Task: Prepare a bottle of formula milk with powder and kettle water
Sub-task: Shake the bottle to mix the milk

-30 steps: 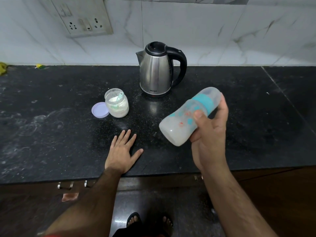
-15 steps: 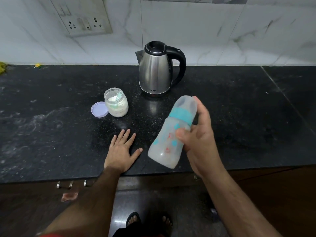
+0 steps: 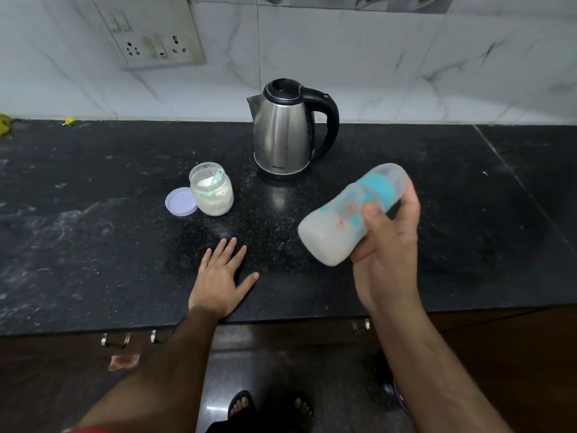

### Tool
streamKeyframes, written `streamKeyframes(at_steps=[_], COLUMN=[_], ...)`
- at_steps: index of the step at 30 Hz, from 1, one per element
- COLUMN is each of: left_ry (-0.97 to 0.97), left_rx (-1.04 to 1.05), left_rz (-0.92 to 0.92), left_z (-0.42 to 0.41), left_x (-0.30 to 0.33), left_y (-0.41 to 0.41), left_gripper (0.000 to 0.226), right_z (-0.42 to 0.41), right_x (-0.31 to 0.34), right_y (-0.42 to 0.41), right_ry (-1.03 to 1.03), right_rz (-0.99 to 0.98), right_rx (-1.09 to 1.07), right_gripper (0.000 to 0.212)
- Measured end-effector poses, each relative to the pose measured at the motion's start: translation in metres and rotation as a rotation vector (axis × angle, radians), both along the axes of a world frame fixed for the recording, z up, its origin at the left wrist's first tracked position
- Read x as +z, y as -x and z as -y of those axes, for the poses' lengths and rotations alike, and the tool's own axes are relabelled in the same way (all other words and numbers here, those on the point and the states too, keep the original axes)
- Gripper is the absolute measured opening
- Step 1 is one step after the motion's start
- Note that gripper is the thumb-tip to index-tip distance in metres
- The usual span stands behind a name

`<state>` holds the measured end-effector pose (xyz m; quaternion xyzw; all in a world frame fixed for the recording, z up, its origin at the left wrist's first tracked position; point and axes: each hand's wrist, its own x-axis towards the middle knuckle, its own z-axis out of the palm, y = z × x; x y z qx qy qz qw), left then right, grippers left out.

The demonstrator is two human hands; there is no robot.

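My right hand (image 3: 387, 248) grips a capped baby bottle (image 3: 349, 214) with a teal collar. The bottle is tilted almost on its side above the black counter (image 3: 93, 232), its base toward me, and looks cloudy white inside. My left hand (image 3: 223, 276) lies flat on the counter near the front edge, fingers spread, holding nothing. A steel kettle (image 3: 285, 132) with a black handle stands by the back wall. Left of it stands an open glass jar of powder (image 3: 214, 193) with a scoop inside, and its lilac lid (image 3: 180, 202) lies beside it.
A wall socket panel (image 3: 156, 42) is mounted on the tiled wall at the upper left. Some powder is scattered on the counter between the jar and my left hand. Drawer handles (image 3: 115, 339) sit below the counter edge.
The bottle swung in my right hand: from tilted up and right, down toward the counter's front, then back up and right. My left hand stayed flat.
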<state>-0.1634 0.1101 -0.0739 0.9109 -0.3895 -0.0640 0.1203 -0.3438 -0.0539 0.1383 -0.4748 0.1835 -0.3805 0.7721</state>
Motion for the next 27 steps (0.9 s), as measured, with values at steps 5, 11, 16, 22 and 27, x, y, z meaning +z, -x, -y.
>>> streamKeyframes(at_steps=[5, 11, 16, 22, 27], left_ry=[-0.019, 0.012, -0.007, -0.006, -0.005], left_rx=[-0.013, -0.001, -0.008, 0.001, -0.008], left_rz=[-0.015, 0.008, -0.005, 0.000, -0.002], left_z=[0.000, 0.000, 0.000, 0.000, 0.000], left_x=[0.003, 0.000, 0.002, -0.001, 0.002], left_y=[0.000, 0.000, 0.000, 0.000, 0.000], left_gripper=[0.087, 0.082, 0.086, 0.082, 0.085], right_z=[-0.014, -0.003, -0.013, 0.001, -0.016], right_x=[-0.004, 0.002, -0.003, 0.005, -0.001], right_y=[0.002, 0.000, 0.003, 0.001, 0.003], right_ry=[0.085, -0.007, 0.100, -0.001, 0.117], right_rz=[-0.096, 0.004, -0.092, 0.025, -0.066], right_rx=[0.192, -0.004, 0.199, -0.016, 0.163], right_gripper=[0.095, 0.073, 0.094, 0.068, 0.090])
